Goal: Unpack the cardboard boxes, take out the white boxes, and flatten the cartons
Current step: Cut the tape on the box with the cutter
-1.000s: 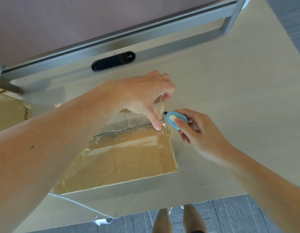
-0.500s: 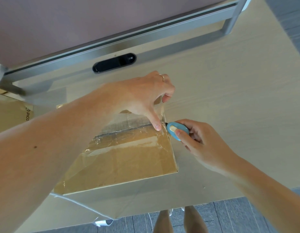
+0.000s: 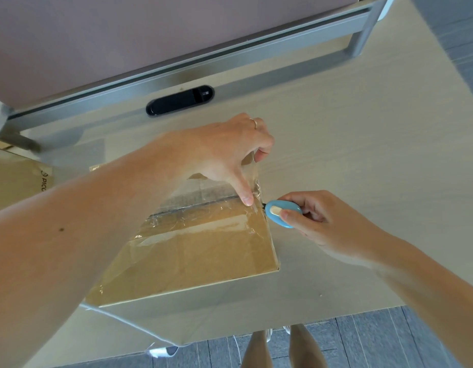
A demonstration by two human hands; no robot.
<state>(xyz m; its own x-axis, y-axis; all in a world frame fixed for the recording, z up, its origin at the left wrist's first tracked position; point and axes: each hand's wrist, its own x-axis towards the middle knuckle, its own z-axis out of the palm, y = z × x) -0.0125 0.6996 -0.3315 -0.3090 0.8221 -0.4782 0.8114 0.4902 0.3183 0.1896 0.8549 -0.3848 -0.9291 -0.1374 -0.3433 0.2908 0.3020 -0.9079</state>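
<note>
Tape point(image 3: 252, 179) at the carton point(image 3: 203, 251) seam is pinched by left fingers point(image 3: 243, 189); right fingers point(image 3: 291, 215) grip cutter point(image 3: 279, 212).

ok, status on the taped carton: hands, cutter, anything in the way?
Left hand pinches lifted tape, index finger on seam. Right hand grips blue cutter, tip at carton edge. Flaps shut. Left fingertip close to blade.
</note>
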